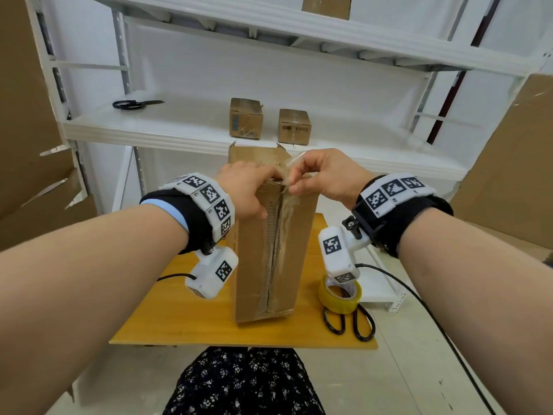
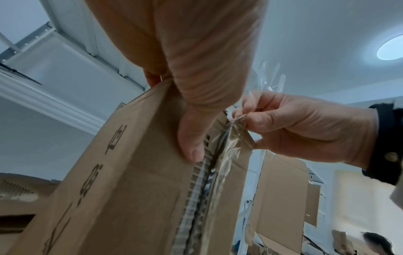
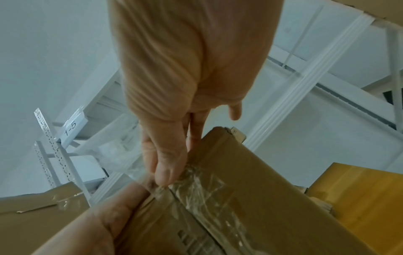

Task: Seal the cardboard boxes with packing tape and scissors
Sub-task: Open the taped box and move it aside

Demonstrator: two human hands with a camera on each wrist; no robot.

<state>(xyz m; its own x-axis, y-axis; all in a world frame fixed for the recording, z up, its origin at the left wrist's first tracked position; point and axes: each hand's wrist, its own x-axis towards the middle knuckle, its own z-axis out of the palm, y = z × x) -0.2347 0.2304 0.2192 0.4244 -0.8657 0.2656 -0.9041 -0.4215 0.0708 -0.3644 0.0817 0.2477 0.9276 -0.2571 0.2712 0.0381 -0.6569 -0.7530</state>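
Carefully now: your right hand [image 1: 324, 175] pinches clear tape [image 1: 291, 163] at the top of the tall box [image 1: 276, 250].
Your left hand [image 1: 247, 191] grips that box's upper edge on the table [image 1: 185, 313]; tug hard and the wrinkled tape could tear or stick to itself.
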